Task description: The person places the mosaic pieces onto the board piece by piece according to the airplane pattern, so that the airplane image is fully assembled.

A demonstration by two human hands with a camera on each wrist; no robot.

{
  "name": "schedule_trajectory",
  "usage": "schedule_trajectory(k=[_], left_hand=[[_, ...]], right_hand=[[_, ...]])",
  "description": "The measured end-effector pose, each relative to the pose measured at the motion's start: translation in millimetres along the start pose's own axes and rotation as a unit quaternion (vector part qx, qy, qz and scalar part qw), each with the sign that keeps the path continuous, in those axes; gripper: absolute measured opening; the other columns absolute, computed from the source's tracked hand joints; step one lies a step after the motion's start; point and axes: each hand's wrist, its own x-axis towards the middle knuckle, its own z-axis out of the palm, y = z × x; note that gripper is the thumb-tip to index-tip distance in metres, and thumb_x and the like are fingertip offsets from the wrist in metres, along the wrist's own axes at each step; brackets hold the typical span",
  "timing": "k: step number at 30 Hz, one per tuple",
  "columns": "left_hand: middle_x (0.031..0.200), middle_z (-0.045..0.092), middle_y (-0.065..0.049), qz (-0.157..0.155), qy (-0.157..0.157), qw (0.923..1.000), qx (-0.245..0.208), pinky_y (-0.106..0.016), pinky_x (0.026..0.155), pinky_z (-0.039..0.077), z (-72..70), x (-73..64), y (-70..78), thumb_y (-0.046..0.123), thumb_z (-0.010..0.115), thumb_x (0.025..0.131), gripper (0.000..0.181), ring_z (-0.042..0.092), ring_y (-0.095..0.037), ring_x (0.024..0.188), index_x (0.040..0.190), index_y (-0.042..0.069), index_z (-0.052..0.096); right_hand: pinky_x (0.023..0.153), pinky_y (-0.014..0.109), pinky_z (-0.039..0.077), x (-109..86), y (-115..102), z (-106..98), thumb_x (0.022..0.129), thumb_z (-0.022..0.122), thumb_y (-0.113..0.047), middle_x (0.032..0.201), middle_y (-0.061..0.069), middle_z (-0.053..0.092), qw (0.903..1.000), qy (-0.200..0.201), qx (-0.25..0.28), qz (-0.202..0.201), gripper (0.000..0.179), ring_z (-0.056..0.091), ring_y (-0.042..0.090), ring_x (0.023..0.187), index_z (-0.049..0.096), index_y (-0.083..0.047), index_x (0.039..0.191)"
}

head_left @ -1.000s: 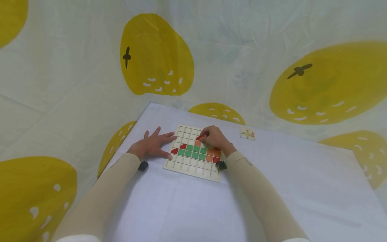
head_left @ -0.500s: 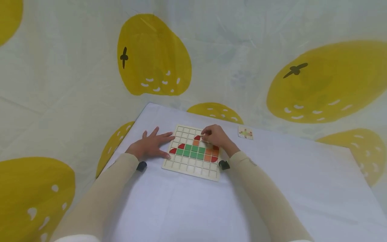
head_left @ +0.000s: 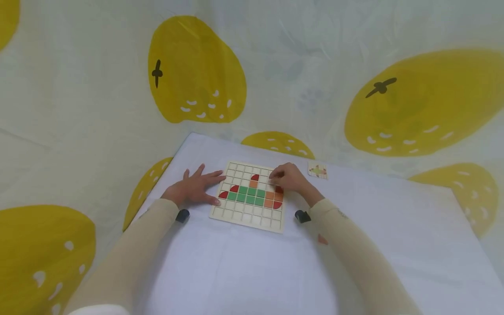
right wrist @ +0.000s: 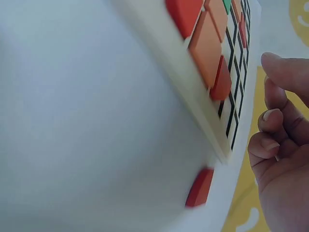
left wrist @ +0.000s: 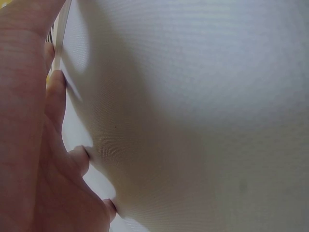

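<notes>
A cream grid board (head_left: 244, 221) lies on the white-covered table with green, orange and red pieces in its squares. My left hand (head_left: 193, 187) is spread flat at the board's left edge, its thumb and fingertips touching the rim. In the left wrist view the left hand (left wrist: 67, 179) lies with fingers apart. Over the board's upper right part hovers my right hand (head_left: 289, 178), its fingers loosely bent. The right wrist view shows that hand (right wrist: 285, 140) with no piece visible in it. A red quarter-round piece (head_left: 255, 177) sits above an orange square (head_left: 253, 184).
A small picture card (head_left: 317, 169) lies beyond the board, to its right. One loose reddish piece (head_left: 322, 239) is beside my right forearm. A red piece (right wrist: 200, 187) also lies on the cloth by the board's corner. Yellow-patterned fabric (head_left: 197, 70) hangs behind the table.
My right hand has drawn away rightward from the red quarter-round piece, which stays on the board. The reddish piece beside the right forearm has come into view. My left hand keeps its place.
</notes>
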Motion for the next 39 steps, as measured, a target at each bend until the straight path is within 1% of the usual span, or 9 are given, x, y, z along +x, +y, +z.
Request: schedule_trajectory(k=[3, 10, 18, 22, 25, 29, 32, 34, 39], left_hand=[[0.175, 0.011, 0.021, -0.003, 0.003, 1.0, 0.004, -0.08, 0.122, -0.007, -0.1, 0.5, -1.7, 0.085, 0.068, 0.074, 0.104, -0.014, -0.041, 0.164, 0.162, 0.053, 0.022], [0.176, 0.012, 0.02, 0.0, 0.007, 1.0, -0.005, -0.08, 0.122, -0.007, -1.4, 0.1, -2.8, 0.082, 0.07, 0.076, 0.103, -0.014, -0.042, 0.163, 0.162, 0.051, 0.024], [0.176, 0.012, 0.018, -0.003, 0.001, 0.9999, -0.01, -0.079, 0.122, -0.008, -1.5, 0.9, -1.9, 0.08, 0.072, 0.076, 0.102, -0.014, -0.042, 0.163, 0.162, 0.05, 0.025], [0.176, 0.013, 0.019, 0.001, 0.004, 1.0, -0.008, -0.08, 0.121, -0.007, -0.1, 1.7, -2.0, 0.079, 0.072, 0.076, 0.102, -0.014, -0.043, 0.163, 0.161, 0.052, 0.025], [0.175, 0.013, 0.02, 0.004, 0.006, 0.9999, -0.01, -0.079, 0.122, -0.008, 1.0, 2.8, -2.4, 0.08, 0.072, 0.075, 0.102, -0.014, -0.042, 0.163, 0.161, 0.052, 0.025], [0.175, 0.013, 0.02, 0.002, 0.005, 0.9999, -0.011, -0.079, 0.121, -0.009, 1.8, 3.7, -2.2, 0.082, 0.072, 0.073, 0.104, -0.014, -0.043, 0.163, 0.161, 0.053, 0.025], [0.176, 0.013, 0.02, -0.001, 0.004, 1.0, -0.005, -0.08, 0.121, -0.008, 1.8, 4.3, -1.3, 0.082, 0.071, 0.073, 0.104, -0.014, -0.043, 0.163, 0.161, 0.053, 0.025], [0.176, 0.013, 0.019, -0.001, 0.004, 1.0, -0.002, -0.081, 0.121, -0.008, 1.6, 4.5, -0.5, 0.082, 0.071, 0.074, 0.103, -0.013, -0.043, 0.163, 0.161, 0.052, 0.024], [0.176, 0.013, 0.019, 0.0, 0.007, 1.0, -0.001, -0.081, 0.12, -0.008, 2.5, 4.7, 1.0, 0.083, 0.071, 0.074, 0.104, -0.013, -0.044, 0.163, 0.161, 0.052, 0.025]], right_hand=[[0.085, 0.031, 0.055, -10.6, 7.8, -6.0, 0.096, 0.076, -0.018, 0.107, 0.007, 0.077, 1.0, 0.0, -0.003, -0.009, 0.014, 0.062, 0.024, 0.096, 0.082, -0.012, 0.107], [0.079, 0.028, 0.055, -46.0, 38.6, -19.4, 0.093, 0.076, -0.007, 0.098, 0.009, 0.08, 0.9982, 0.0, -0.004, -0.06, 0.01, 0.063, 0.02, 0.086, 0.082, -0.007, 0.102], [0.084, 0.024, 0.056, -97.2, 75.7, -30.1, 0.096, 0.074, -0.011, 0.101, 0.003, 0.08, 0.9995, -0.01, -0.011, -0.028, 0.013, 0.067, 0.019, 0.093, 0.082, -0.012, 0.106], [0.082, 0.019, 0.056, -126.3, 91.1, -32.7, 0.096, 0.074, -0.01, 0.1, 0.0, 0.08, 0.9994, -0.022, -0.016, -0.021, 0.013, 0.068, 0.015, 0.093, 0.082, -0.016, 0.104], [0.079, 0.018, 0.055, -146.9, 99.9, -33.6, 0.094, 0.075, -0.008, 0.097, -0.003, 0.078, 0.9991, -0.028, -0.025, -0.021, 0.013, 0.065, 0.014, 0.09, 0.081, -0.017, 0.102], [0.072, 0.02, 0.051, -168.3, 104.8, -32.2, 0.09, 0.081, -0.017, 0.091, -0.005, 0.071, 0.9984, -0.042, -0.038, -0.001, 0.012, 0.058, 0.015, 0.086, 0.079, -0.02, 0.102], [0.073, 0.021, 0.05, -179.5, 103.4, -29.3, 0.084, 0.088, -0.028, 0.092, -0.006, 0.066, 0.9973, -0.055, -0.047, 0.013, 0.023, 0.055, 0.015, 0.088, 0.075, -0.024, 0.103], [0.077, 0.022, 0.052, -184.2, 100.5, -27.3, 0.081, 0.09, -0.03, 0.096, -0.007, 0.066, 0.9963, -0.062, -0.06, 0.01, 0.029, 0.056, 0.015, 0.092, 0.073, -0.025, 0.104], [0.083, 0.024, 0.054, -188.8, 95.8, -24.1, 0.085, 0.087, -0.024, 0.098, -0.011, 0.066, 0.9931, -0.059, -0.099, -0.019, 0.025, 0.057, 0.012, 0.094, 0.071, -0.025, 0.105]])
